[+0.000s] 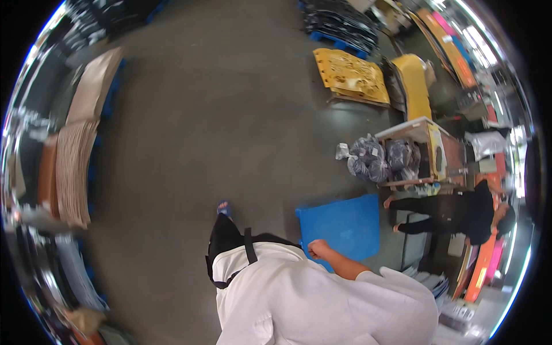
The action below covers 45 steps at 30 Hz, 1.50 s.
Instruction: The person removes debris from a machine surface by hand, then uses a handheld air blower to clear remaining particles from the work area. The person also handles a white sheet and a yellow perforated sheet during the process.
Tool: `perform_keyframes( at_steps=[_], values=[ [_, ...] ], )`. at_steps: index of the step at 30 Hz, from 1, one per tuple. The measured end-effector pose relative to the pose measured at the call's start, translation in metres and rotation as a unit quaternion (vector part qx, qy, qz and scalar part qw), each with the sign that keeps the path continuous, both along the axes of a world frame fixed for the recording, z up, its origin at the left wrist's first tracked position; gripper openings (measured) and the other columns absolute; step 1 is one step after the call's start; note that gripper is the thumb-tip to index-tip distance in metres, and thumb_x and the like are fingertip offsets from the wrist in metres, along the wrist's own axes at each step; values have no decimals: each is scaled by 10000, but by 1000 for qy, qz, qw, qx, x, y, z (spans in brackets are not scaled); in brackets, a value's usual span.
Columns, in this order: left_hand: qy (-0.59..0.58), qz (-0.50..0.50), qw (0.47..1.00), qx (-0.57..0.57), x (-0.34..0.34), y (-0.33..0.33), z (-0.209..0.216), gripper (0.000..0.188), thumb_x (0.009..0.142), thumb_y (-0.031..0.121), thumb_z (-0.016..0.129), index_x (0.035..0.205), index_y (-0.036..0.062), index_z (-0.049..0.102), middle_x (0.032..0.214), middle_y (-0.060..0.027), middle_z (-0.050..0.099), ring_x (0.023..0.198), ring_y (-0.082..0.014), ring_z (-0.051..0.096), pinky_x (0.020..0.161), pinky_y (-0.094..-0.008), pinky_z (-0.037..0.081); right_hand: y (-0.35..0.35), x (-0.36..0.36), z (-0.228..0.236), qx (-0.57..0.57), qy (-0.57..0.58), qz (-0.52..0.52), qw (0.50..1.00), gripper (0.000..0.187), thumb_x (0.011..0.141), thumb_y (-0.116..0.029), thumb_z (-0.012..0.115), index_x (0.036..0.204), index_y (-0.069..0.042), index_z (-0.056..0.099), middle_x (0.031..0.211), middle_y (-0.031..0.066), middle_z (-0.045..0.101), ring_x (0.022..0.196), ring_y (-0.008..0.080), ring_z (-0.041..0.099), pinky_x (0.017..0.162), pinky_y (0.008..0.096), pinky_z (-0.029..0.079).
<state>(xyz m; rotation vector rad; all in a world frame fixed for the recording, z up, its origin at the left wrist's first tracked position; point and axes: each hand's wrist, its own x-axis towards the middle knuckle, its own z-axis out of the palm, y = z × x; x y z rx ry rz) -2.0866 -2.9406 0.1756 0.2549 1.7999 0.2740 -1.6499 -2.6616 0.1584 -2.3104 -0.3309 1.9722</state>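
My right hand (319, 248) hangs in front of my white shirt at the lower middle, its fingers curled into a loose fist with nothing showing in them. Behind it on the floor lies a flat blue sheet or board (342, 224); the hand appears above its near left part, and I see no contact between them. My left hand is out of sight. One of my feet, in a blue shoe (224, 208), stands forward on the grey floor (190, 132).
Stacked brown cardboard sheets (77, 172) line the left. To the right are filled dark plastic bags (368, 158), a wooden-sided crate (451, 152) and a yellow perforated stack (353, 77). A person in dark clothes (448, 215) stands by the crate. Black stacked material (339, 26) sits farther back.
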Motion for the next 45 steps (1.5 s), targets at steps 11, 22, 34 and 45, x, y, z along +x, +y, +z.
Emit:
perform_keyframes(
  at_steps=[11, 22, 34, 45],
  values=[
    [10, 233, 968, 98, -236, 625, 40, 287, 1056, 296, 513, 899, 80, 618, 778, -57, 600, 707, -202, 613, 605, -384, 547, 207, -73, -106, 174, -115, -130, 969, 399, 981, -340, 614, 1074, 15, 770, 995, 237, 767, 912, 379, 738, 802, 469, 553],
    [44, -460, 885, 56, -33, 1007, 36, 275, 994, 263, 599, 1044, 29, 734, 897, -157, 732, 871, -303, 738, 710, -444, 612, 712, 127, -7, 192, 17, -279, 941, 186, 942, -223, 688, 983, -46, 727, 775, 56, 667, 629, 166, 632, 519, 339, 515],
    [69, -581, 797, 149, 114, 1505, 0, 219, 971, 213, 597, 950, 29, 715, 830, -117, 701, 731, -267, 703, 603, -418, 581, 992, 242, 8, 162, -28, -443, 881, 215, 926, -181, 630, 752, -55, 637, 674, 73, 606, 570, 203, 610, 501, 364, 492],
    [-7, -346, 925, 156, 480, 2018, 71, 174, 952, 217, 624, 873, 64, 643, 738, -63, 659, 591, -178, 647, 489, -335, 539, 1104, 215, -76, 173, -257, 99, 946, 301, 990, -209, 537, 948, -29, 774, 949, 159, 743, 858, 264, 715, 785, 427, 592]
  ],
)
